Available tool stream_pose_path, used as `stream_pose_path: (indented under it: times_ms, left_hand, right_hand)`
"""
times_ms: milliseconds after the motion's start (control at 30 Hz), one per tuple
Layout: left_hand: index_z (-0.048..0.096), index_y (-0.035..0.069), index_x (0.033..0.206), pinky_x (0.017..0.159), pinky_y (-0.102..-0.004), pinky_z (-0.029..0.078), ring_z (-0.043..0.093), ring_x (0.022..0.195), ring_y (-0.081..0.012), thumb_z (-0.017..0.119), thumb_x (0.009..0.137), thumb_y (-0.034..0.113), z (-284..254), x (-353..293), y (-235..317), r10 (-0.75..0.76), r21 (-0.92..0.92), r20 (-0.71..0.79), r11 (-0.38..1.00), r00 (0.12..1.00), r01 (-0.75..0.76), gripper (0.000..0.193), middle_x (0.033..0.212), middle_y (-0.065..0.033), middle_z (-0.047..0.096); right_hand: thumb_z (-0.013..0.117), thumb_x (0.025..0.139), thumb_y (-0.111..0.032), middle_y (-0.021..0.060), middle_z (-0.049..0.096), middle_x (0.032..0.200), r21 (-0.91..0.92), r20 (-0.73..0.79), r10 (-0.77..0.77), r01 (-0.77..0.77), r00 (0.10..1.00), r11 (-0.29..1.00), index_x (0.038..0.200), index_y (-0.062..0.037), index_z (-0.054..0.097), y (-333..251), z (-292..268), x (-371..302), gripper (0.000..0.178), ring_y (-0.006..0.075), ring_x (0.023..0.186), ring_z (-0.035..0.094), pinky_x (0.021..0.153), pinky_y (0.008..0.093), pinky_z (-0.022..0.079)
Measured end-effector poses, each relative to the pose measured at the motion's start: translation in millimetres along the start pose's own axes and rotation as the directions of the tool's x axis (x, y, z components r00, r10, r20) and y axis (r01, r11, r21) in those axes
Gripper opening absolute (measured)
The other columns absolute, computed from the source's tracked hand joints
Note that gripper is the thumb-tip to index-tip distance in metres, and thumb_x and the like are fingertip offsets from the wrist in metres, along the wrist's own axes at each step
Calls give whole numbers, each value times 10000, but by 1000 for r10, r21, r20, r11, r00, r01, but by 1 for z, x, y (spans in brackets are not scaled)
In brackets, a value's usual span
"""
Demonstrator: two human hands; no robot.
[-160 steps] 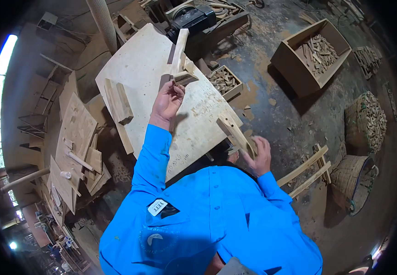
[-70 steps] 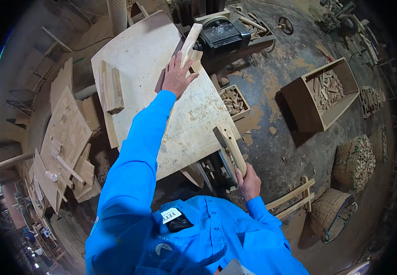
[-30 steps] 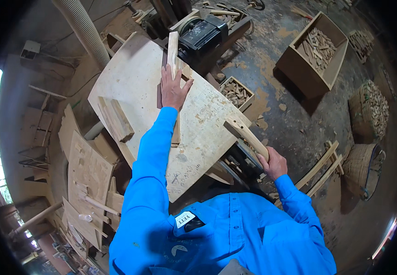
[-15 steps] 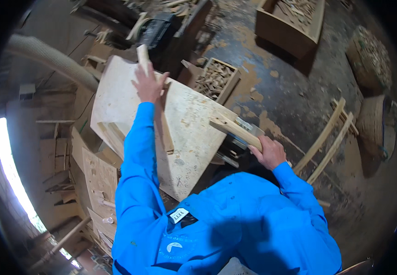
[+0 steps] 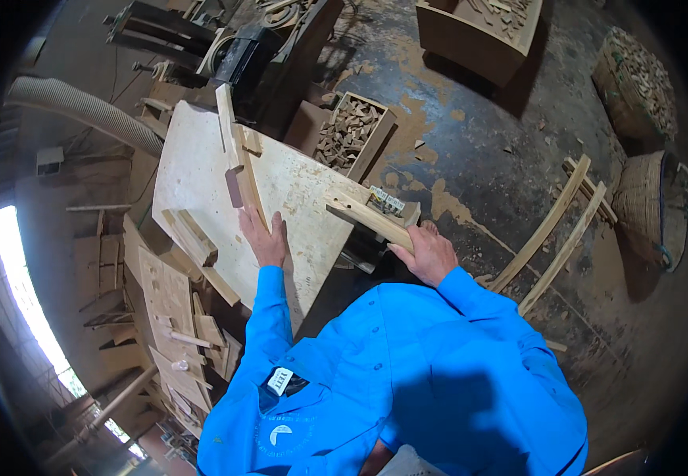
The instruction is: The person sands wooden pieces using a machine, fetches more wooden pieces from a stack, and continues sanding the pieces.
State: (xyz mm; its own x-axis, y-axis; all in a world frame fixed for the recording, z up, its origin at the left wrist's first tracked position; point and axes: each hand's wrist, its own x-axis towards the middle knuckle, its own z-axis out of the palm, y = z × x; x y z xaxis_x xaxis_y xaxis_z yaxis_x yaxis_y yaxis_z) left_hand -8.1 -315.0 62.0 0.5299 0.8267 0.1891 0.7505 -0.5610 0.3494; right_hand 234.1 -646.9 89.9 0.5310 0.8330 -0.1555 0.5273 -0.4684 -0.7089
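Note:
In my right hand (image 5: 427,252), fingers wrapped round its near end, is a pale wooden piece (image 5: 369,219) with small dark holes at its far end. It reaches over the right edge of the light wooden board (image 5: 300,170). My left hand (image 5: 265,240) is open, fingers stretched forward, at the near end of a long wooden strip (image 5: 253,178) on the board. Whether the fingertips touch the strip, I cannot tell. Beside the strip lie a narrow wooden bar (image 5: 225,115) and a short reddish-brown block (image 5: 239,188).
Wooden pieces (image 5: 193,238) lie at the board's left edge. Beyond stand a dark machine (image 5: 253,51) and a box of offcuts (image 5: 376,143). Curved wooden strips (image 5: 550,226) and baskets (image 5: 645,198) are at the right. A ribbed hose (image 5: 86,107) runs at the left.
My left hand has drawn back toward me from the bar at the board's far end. My right hand, still holding the wooden piece, has shifted left. The view has moved slightly.

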Motion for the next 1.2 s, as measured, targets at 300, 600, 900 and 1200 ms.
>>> stream_pose_path:
  times_ms: [300, 600, 900, 1200]
  left_hand:
    - [458, 5, 1567, 1269, -538, 280, 317, 1541, -480, 715, 998, 403, -33, -47, -14, -121, 70, -180, 988, 976, 135, 741, 1648, -319, 347]
    - [547, 47, 1516, 1274, -557, 252, 307, 1546, -459, 671, 993, 477, -125, -26, -142, -304, 293, -417, 847, 856, 444, 688, 1652, -290, 362]
    - [559, 104, 1531, 1282, -623, 176, 258, 1581, -422, 555, 1026, 585, -92, 11, -167, -355, 448, -116, 814, 927, 368, 697, 1690, -228, 331]
    - [442, 57, 1575, 1136, -507, 460, 491, 1411, -435, 674, 1010, 369, -69, 43, -171, -303, 79, -127, 946, 945, 314, 686, 1547, -249, 477]
  right_hand:
    - [685, 987, -467, 257, 708, 1005, 59, 54, 47, -50, 997, 997, 1155, -52, 633, 1, 7, 1, 451, 500, 939, 681, 781, 597, 529]
    - [629, 1034, -468, 294, 711, 1042, 4, 115, 24, -24, 993, 1000, 1161, -30, 617, -23, -1, 5, 456, 532, 952, 677, 783, 602, 526]
    - [630, 1035, -467, 303, 721, 1081, -74, 90, 50, -43, 995, 996, 1216, -29, 626, -12, 11, 6, 474, 533, 985, 683, 813, 584, 543]
    - [656, 1026, -453, 271, 743, 1011, -131, 47, 68, -61, 997, 989, 1199, -40, 653, -20, 13, 8, 448, 480, 954, 722, 800, 539, 564]
